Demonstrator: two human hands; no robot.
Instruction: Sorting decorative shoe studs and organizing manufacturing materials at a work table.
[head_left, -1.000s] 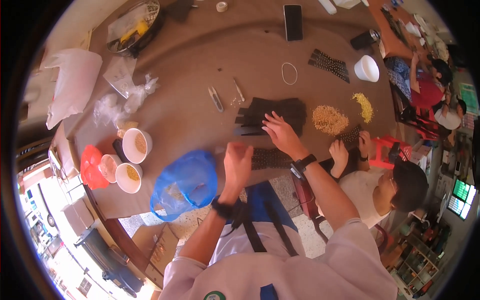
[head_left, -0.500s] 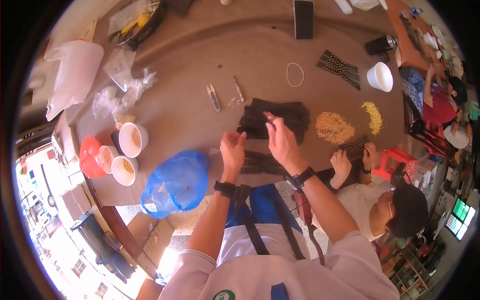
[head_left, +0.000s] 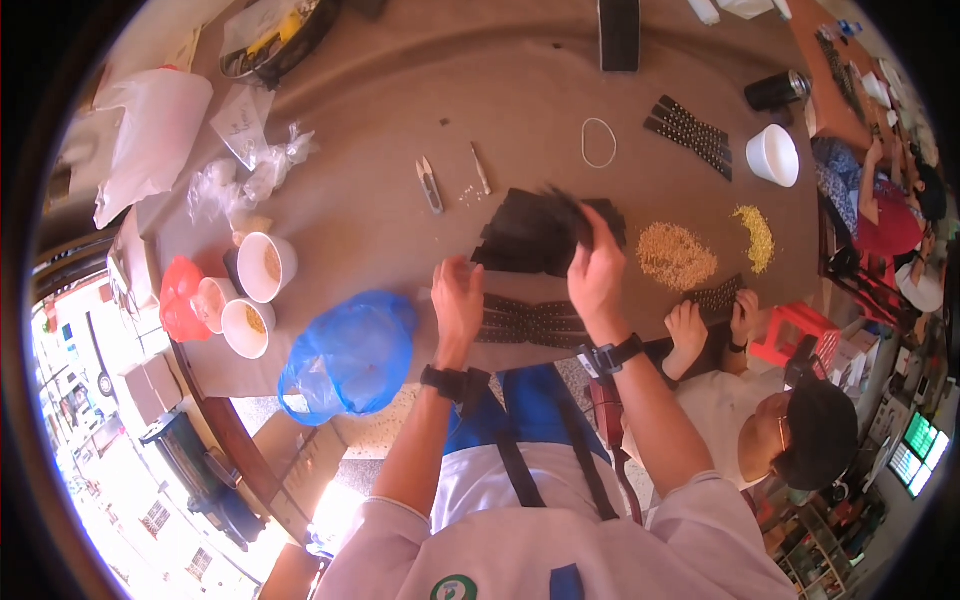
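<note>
My right hand (head_left: 598, 275) grips a plain black strip (head_left: 568, 215), blurred by motion, above the right part of a pile of plain black strips (head_left: 520, 235). Left of the pile's near corner, my left hand (head_left: 458, 305) is half curled with its fingers a little apart, and nothing shows in it. Between my wrists and the pile lie several black strips studded with small light dots (head_left: 530, 322), side by side. To the right of my right hand is a heap of orange-tan beads (head_left: 672, 252). Beyond the pile lie thread snips (head_left: 430, 187) and a slim pointed tool (head_left: 481, 168).
At left stand white cups (head_left: 266, 268) of beads, a red bag (head_left: 181, 300) and a blue plastic bag (head_left: 350, 355). Far right hold more studded strips (head_left: 690, 135), yellow beads (head_left: 757, 240), a white cup (head_left: 773, 156) and a black bottle (head_left: 777, 90). A co-worker's hands (head_left: 690, 330) work close by.
My right hand has lifted a black strip from the pile and moved right and slightly nearer. My left hand has drawn back from the pile's edge.
</note>
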